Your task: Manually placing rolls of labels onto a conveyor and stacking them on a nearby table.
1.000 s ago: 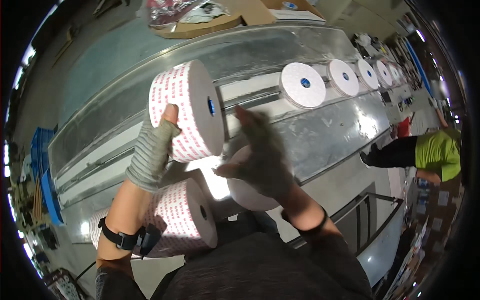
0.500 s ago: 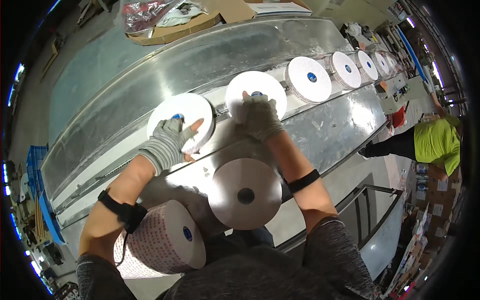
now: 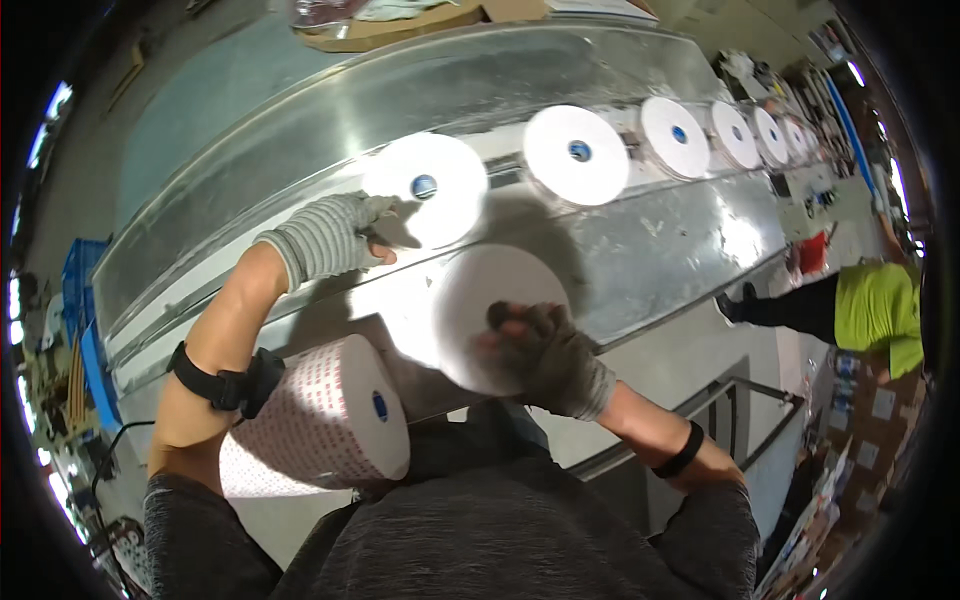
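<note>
A row of broad white rolls with blue-lined cores lies along the channel of a metal conveyor (image 3: 620, 260). My left hand (image 3: 330, 237), in a grey knitted glove with bare fingertips, reaches to the left edge of the nearest roll in the row (image 3: 440, 215), fingers and thumb apart. Closer to my body, at the conveyor's near edge, is another pale roll (image 3: 480, 275) with a dark open core. My gloved right hand (image 3: 550, 365) is over the lower right of its face, next to the core. Motion smears its fingers, so their grip is unclear.
A thick white roll with red print (image 3: 300, 420) lies on its side at my lower left. A black metal frame (image 3: 735, 400) stands at the right. Beyond it is a person in a yellow-green shirt (image 3: 875, 310). Blue crates (image 3: 82, 275) stand far left.
My right hand has left the row's second roll and come back to the roll nearest my body. The row's rolls appear farther right; the view has shifted too. My left hand stays beside the first roll.
</note>
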The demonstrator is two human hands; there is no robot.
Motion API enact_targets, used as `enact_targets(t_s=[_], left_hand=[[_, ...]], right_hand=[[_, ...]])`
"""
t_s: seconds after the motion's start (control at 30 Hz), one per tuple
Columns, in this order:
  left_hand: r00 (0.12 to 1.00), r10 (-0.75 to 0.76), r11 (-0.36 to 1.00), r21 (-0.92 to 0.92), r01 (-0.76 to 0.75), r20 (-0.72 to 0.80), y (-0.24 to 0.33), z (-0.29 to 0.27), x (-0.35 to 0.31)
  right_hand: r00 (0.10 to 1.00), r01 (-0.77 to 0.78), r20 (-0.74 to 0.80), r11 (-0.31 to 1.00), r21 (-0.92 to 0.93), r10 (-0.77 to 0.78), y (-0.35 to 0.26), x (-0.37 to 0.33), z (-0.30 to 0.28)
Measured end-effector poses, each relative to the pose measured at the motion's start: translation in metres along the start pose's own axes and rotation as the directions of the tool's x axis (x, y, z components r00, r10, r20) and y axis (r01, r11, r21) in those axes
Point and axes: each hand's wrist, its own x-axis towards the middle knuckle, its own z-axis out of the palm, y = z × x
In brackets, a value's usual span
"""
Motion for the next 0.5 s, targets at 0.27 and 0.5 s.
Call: enact_targets(t_s=[0.27,0.5], left_hand=[[0.709,0.287,0.922,-0.014,-0.386,-0.644,0.036,0.054,-0.058],[0.698,-0.303,0.715,-0.639,-0.283,-0.649,0.000,0.026,-0.154]], right_hand=[[0.810,0.044,-0.255,0.379,0.924,0.528,-0.039,0.123,-0.061],[0.853,0.214,-0.262,0.156,0.964,0.451,-0.034,0.191,-0.011]])
